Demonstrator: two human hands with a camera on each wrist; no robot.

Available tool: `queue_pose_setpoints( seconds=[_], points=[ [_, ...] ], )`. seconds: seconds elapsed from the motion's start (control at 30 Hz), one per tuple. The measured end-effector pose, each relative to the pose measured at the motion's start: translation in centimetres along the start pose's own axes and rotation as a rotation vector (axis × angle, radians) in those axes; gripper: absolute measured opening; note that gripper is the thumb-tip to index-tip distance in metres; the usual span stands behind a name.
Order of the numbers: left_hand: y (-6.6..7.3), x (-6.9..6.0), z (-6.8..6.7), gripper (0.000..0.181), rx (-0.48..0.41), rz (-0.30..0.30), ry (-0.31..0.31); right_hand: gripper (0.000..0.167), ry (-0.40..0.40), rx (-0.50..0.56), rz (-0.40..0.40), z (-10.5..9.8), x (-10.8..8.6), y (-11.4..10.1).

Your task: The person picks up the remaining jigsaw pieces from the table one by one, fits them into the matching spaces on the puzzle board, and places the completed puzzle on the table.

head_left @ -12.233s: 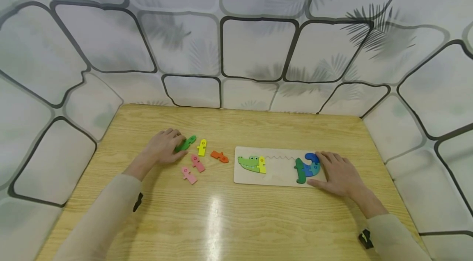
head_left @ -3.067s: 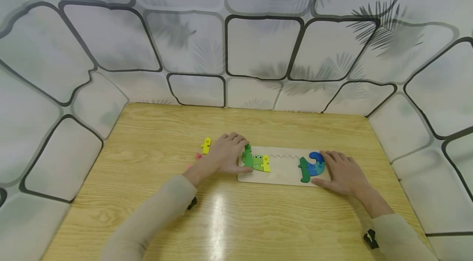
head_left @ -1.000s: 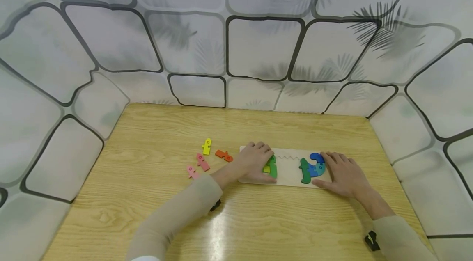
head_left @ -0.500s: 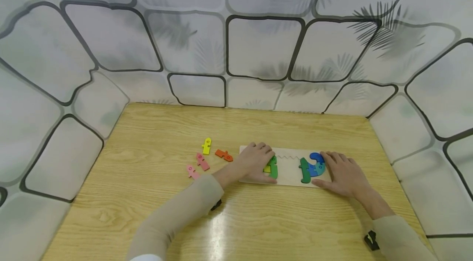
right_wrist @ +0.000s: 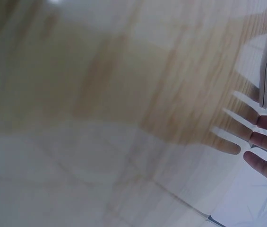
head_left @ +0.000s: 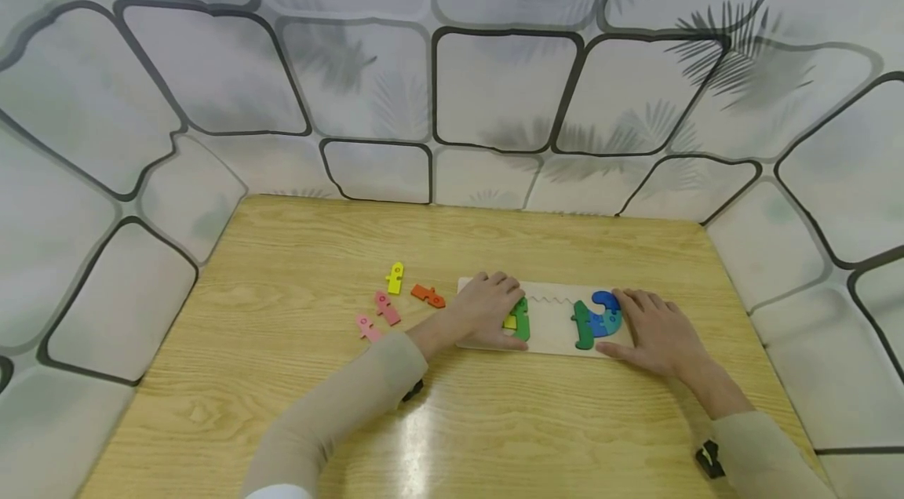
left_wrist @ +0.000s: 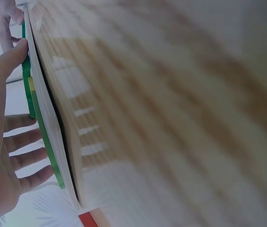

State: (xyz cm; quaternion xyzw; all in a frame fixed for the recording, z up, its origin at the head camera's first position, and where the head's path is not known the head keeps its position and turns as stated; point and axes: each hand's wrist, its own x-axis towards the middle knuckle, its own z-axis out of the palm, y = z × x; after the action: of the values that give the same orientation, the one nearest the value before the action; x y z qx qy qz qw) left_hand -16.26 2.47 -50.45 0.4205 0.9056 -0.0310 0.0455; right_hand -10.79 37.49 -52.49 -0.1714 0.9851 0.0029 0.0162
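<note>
A pale wooden puzzle board (head_left: 551, 322) lies on the table with a crocodile puzzle. My left hand (head_left: 487, 313) pinches a green puzzle piece (head_left: 523, 318) by its ends, thumb at the near end and index finger at the far end, beside a yellow piece (head_left: 509, 322). The hand covers the crocodile's head. In the left wrist view the green piece (left_wrist: 28, 90) sits at the board's surface; whether it is seated cannot be told. My right hand (head_left: 657, 330) rests at the board's right end, fingers extended, touching near the blue tail piece (head_left: 605, 300) and dark green leg piece (head_left: 583, 325).
Left of the board lie loose pieces: yellow (head_left: 395, 278), orange (head_left: 428, 296), a darker pink one (head_left: 387, 308) and a light pink one (head_left: 367, 328). A patterned wall (head_left: 374, 173) borders the wooden table (head_left: 494, 436) at the back and sides.
Since the oldest frame, my left hand has picked the green piece from the loose group and carried it right, past the crocodile's head, to beside the yellow piece. Over the last second both hands stay still.
</note>
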Motion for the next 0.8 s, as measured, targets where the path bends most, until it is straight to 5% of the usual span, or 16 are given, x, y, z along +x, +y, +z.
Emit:
queue_pose_setpoints(
  seconds=[0.8],
  points=[
    [-0.09, -0.08, -0.01, 0.094, -0.024, 0.010, 0.008, 0.109, 0.000, 0.008, 0.001, -0.12, -0.05, -0.06]
  ],
)
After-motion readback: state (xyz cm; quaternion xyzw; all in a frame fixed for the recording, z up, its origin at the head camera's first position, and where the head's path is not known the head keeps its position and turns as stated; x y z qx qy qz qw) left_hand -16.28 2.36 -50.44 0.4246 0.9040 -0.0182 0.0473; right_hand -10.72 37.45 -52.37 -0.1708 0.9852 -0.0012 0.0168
